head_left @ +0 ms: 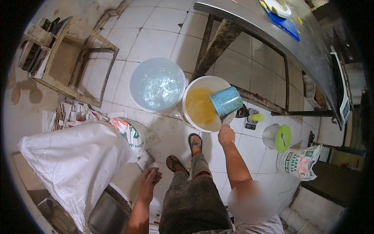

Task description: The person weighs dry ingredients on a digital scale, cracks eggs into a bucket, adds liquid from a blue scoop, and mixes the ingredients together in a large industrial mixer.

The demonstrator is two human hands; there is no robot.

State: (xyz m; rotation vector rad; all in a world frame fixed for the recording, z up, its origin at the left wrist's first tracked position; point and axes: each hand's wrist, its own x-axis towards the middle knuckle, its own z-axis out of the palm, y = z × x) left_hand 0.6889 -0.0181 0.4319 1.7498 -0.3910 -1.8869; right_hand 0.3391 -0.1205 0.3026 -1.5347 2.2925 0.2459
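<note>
My right hand [226, 135] grips the handle of a blue speckled dipper [230, 101]. The dipper is tipped on its side over the right part of a white bucket [212, 82], its mouth towards the yellowish liquid [199, 104] inside. Whether anything flows from the dipper I cannot tell. Touching that bucket on its left stands another white bucket [137, 76] holding clear, rippled water [157, 91]. My left hand [150, 180] hangs low beside my leg, fingers loosely bent and slightly apart, with nothing in it. A large white sack [78, 152] lies to its left.
A metal-topped table [249, 15] rises at the far right, its leg [218, 45] close behind the buckets. A wooden frame [70, 58] stands far left. On the right are a lidded tub [272, 136] and a printed sack [298, 162]; another printed sack [138, 134] sits left of my feet.
</note>
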